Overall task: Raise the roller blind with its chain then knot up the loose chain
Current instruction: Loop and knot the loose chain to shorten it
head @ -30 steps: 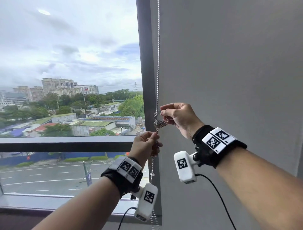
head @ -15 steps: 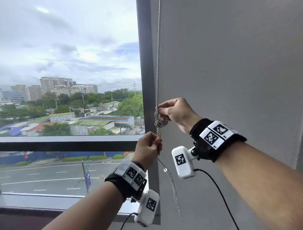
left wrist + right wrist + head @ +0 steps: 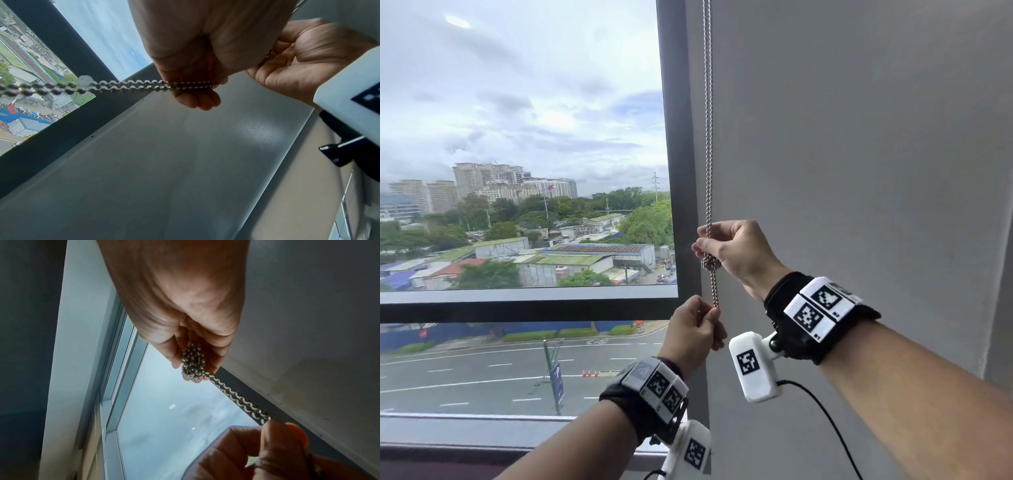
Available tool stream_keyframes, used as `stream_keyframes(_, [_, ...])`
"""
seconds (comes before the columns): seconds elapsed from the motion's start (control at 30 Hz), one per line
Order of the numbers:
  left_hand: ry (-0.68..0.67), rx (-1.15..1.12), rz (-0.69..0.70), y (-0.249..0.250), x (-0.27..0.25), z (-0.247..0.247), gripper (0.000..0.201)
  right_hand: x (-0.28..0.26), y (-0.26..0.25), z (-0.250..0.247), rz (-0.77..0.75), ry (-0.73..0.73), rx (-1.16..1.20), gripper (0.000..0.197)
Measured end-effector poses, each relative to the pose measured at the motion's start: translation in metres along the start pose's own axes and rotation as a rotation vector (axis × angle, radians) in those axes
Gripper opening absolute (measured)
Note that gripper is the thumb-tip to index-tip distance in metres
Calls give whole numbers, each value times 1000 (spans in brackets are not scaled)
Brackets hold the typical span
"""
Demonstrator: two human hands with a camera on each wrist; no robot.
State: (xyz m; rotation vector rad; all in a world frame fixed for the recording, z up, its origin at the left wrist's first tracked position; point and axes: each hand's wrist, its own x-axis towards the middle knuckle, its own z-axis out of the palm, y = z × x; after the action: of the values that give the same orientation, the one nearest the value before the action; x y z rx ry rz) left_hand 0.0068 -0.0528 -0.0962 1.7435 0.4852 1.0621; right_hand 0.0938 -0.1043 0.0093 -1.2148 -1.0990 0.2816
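one bead chain hung double-stranded beside window frame, one knot pinched by right hand, two strands below gripped in left hand fist

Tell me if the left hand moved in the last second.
Yes, downward: the left hand, earlier reaching above the window rail, now tops out level with it, farther below the knot.

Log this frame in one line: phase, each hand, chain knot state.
phase: tightening knot | right hand: pinches chain above knot | left hand: grips chain below | knot: bunched, formed
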Motion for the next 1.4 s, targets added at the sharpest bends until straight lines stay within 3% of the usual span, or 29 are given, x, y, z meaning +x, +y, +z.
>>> stream_keyframes(0.07, [-16, 26, -9, -1, 0, 2, 14, 0, 4, 2, 2, 2, -13, 6])
stream_keyframes(0.27, [-33, 63, -14, -10, 4, -2, 15, 0, 14, 2, -78, -48, -289, 20])
stream_keyframes(0.53, [-65, 158, 2, -10, 5, -2, 14, -2, 20, -1, -87, -89, -413, 26])
stream_keyframes(0.8, [-94, 124, -33, -10, 3, 0, 19, -10, 28, -4, -81, -84, -343, 30])
stream_keyframes(1.07, [-63, 263, 32, -10, -6, 2, 11, -10, 12, -2, -56, -239, -416, 21])
stream_keyframes(1.23, [-64, 212, 32, -26, 8, -5, 13, -7, 17, -5, 5, -181, -483, 38])
stream_keyframes(1.4, [-110, 190, 53, -41, 25, -1, 12, -2, 26, -11, 69, -105, -325, 35])
